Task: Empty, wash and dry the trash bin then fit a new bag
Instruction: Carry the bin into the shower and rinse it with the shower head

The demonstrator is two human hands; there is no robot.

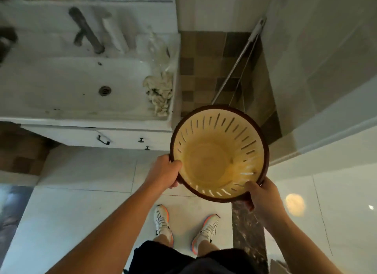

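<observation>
I hold a round yellow trash bin with a dark brown rim and slotted walls, upright in the air to the right of the sink, above the floor. Nothing lies inside it. My left hand grips the rim on its left side, thumb over the inner edge. My right hand grips the rim at the lower right, thumb inside the bin. A crumpled beige cloth lies on the sink's right end, with a clear plastic bag just behind it.
A white sink with a drain and a dark tap stands to the left, on a cabinet with dark handles. A mop handle leans in the brown-tiled corner. A glass partition rises at the right. My shoes stand on white tiles.
</observation>
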